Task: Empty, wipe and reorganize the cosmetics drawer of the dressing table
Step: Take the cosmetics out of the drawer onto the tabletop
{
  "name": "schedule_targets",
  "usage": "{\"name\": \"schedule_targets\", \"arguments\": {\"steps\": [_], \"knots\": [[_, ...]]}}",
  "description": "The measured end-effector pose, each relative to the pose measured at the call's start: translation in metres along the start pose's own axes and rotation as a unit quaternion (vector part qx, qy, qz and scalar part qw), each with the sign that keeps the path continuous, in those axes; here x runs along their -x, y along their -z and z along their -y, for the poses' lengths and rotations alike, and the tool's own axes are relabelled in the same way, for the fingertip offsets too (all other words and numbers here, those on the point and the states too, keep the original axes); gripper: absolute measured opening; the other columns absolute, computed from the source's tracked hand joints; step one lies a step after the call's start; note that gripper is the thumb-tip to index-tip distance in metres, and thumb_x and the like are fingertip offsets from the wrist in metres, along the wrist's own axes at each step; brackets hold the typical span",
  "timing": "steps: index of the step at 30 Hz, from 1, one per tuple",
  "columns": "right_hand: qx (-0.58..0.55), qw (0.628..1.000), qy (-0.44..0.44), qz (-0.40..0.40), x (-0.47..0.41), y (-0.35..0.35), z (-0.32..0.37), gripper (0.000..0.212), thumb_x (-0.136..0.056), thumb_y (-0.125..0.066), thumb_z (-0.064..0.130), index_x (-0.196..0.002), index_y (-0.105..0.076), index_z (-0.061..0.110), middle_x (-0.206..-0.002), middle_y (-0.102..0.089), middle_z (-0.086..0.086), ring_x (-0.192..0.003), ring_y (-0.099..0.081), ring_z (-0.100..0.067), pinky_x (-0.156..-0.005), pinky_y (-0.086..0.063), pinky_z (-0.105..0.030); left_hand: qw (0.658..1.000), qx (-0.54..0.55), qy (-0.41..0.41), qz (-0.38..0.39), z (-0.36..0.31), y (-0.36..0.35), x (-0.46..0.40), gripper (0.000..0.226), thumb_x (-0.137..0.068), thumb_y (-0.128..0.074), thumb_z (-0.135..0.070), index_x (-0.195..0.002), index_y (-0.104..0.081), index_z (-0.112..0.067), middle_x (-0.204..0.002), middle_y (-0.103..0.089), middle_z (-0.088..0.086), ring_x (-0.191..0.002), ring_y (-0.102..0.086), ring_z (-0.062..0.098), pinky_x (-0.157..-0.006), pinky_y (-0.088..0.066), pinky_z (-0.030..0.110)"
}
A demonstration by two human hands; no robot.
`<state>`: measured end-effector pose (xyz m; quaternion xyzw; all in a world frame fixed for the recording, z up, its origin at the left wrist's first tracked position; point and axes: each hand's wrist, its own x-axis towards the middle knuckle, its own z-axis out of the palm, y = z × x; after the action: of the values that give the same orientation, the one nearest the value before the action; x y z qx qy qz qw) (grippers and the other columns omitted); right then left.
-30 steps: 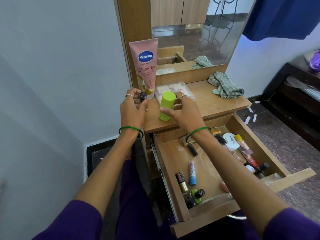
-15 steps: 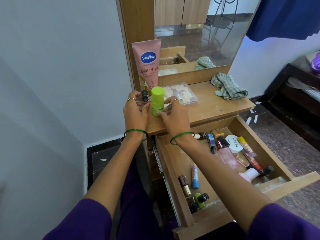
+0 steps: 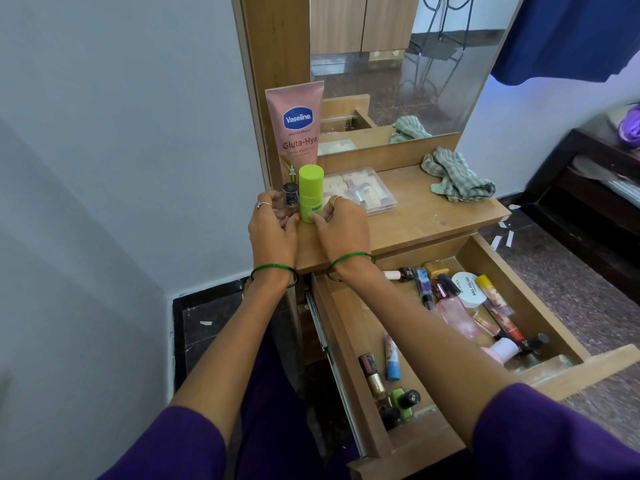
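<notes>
A lime-green stick bottle point(image 3: 310, 195) stands upright at the left end of the dressing table top point(image 3: 426, 220). My right hand point(image 3: 337, 230) grips its base with curled fingers. My left hand point(image 3: 272, 225) holds a small dark-capped bottle point(image 3: 290, 195) just left of it. A tall pink lotion tube point(image 3: 298, 133) stands behind both, against the mirror frame. The drawer point(image 3: 485, 258) is pulled open below, with several nail polishes, lip products and a white round tub point(image 3: 469, 289) lying loose inside.
A clear plastic case point(image 3: 367, 190) lies on the table top behind my right hand. A crumpled green striped cloth point(image 3: 457, 176) sits at the back right. The mirror point(image 3: 415, 64) rises behind. A wall point(image 3: 121, 168) is close on the left; dark furniture point(image 3: 595, 188) stands at the right.
My right hand carried the green bottle leftward and stood it upright beside the small dark bottle. My left hand stayed in place.
</notes>
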<state>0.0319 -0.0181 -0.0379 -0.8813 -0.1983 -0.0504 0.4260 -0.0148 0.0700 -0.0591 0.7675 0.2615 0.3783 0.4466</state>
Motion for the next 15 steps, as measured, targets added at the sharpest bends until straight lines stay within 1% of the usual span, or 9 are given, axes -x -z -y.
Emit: {"name": "schedule_targets", "arguments": {"steps": [3, 5, 7, 8, 10, 11, 13, 15], "knots": [[0.006, 1.0, 0.006, 0.016, -0.001, 0.004, -0.002, 0.018, -0.082, -0.068, 0.021, -0.075, -0.058, 0.008, -0.072, -0.057, -0.005, -0.069, -0.048, -0.017, -0.062, -0.034, -0.025, 1.0, -0.001, 0.01, 0.004, -0.002, 0.002, 0.001, 0.037, -0.081, -0.068, 0.003, -0.114, -0.052, -0.003, -0.106, -0.059, 0.006, -0.079, -0.055, 0.006, -0.067, -0.045, 0.002], [0.0, 0.999, 0.018, 0.029, 0.001, 0.012, -0.006, 0.018, -0.082, -0.068, 0.021, -0.072, -0.057, 0.01, -0.068, -0.056, -0.002, -0.067, -0.047, -0.015, -0.06, -0.031, -0.022, 1.0, -0.004, 0.016, 0.007, -0.004, 0.005, 0.002, 0.039, -0.081, -0.069, 0.0, -0.115, -0.051, -0.005, -0.108, -0.059, 0.006, -0.081, -0.056, 0.007, -0.067, -0.047, 0.004], [-0.01, 0.999, 0.03, 0.034, 0.008, 0.028, -0.013, 0.023, -0.082, -0.068, 0.02, -0.067, -0.051, 0.016, -0.062, -0.049, 0.005, -0.062, -0.045, -0.011, -0.054, -0.029, -0.018, 1.0, -0.007, 0.023, 0.008, -0.007, 0.009, 0.005, 0.041, -0.082, -0.07, -0.004, -0.117, -0.05, -0.007, -0.113, -0.058, 0.007, -0.09, -0.058, 0.012, -0.074, -0.051, 0.013], [-0.012, 0.999, 0.033, 0.037, 0.014, 0.039, -0.017, 0.024, -0.082, -0.068, 0.02, -0.067, -0.05, 0.018, -0.061, -0.047, 0.007, -0.06, -0.044, -0.008, -0.053, -0.032, -0.015, 1.0, -0.01, 0.022, 0.008, -0.008, 0.011, 0.008, 0.041, -0.082, -0.07, -0.006, -0.118, -0.05, -0.008, -0.116, -0.057, 0.007, -0.096, -0.058, 0.014, -0.08, -0.052, 0.019], [0.0, 0.998, 0.031, 0.047, 0.027, 0.064, -0.03, 0.02, -0.084, -0.067, 0.021, -0.07, -0.052, 0.017, -0.064, -0.05, 0.009, -0.06, -0.045, -0.002, -0.057, -0.037, -0.004, 1.0, -0.023, -0.001, 0.004, -0.011, 0.014, 0.018, 0.04, -0.084, -0.069, -0.011, -0.119, -0.05, -0.01, -0.121, -0.053, 0.005, -0.106, -0.055, 0.018, -0.09, -0.05, 0.029], [0.011, 0.998, 0.029, 0.049, 0.034, 0.077, -0.038, 0.018, -0.084, -0.067, 0.022, -0.072, -0.055, 0.016, -0.065, -0.052, 0.008, -0.062, -0.047, 0.0, -0.059, -0.037, -0.001, 0.999, -0.033, -0.023, 0.003, -0.012, 0.015, 0.025, 0.038, -0.085, -0.067, -0.012, -0.119, -0.049, -0.01, -0.122, -0.052, 0.004, -0.109, -0.053, 0.018, -0.093, -0.048, 0.031], [0.031, 0.999, 0.017, 0.041, 0.046, 0.099, -0.058, 0.017, -0.083, -0.067, 0.024, -0.073, -0.059, 0.014, -0.069, -0.06, 0.003, -0.065, -0.053, -0.005, -0.059, -0.039, -0.005, 0.995, -0.044, -0.084, 0.013, -0.018, 0.017, 0.042, 0.032, -0.088, -0.062, -0.013, -0.118, -0.05, -0.01, -0.118, -0.051, 0.003, -0.107, -0.051, 0.015, -0.093, -0.044, 0.024], [0.05, 0.997, -0.002, 0.055, 0.056, 0.116, -0.08, 0.013, -0.083, -0.068, 0.024, -0.076, -0.061, 0.015, -0.073, -0.064, -0.002, -0.068, -0.056, -0.011, -0.059, -0.038, -0.009, 0.983, -0.047, -0.169, 0.05, -0.024, 0.016, 0.059, 0.027, -0.089, -0.06, -0.01, -0.114, -0.052, -0.008, -0.111, -0.051, 0.003, -0.103, -0.049, 0.011, -0.089, -0.039, 0.012]]}}
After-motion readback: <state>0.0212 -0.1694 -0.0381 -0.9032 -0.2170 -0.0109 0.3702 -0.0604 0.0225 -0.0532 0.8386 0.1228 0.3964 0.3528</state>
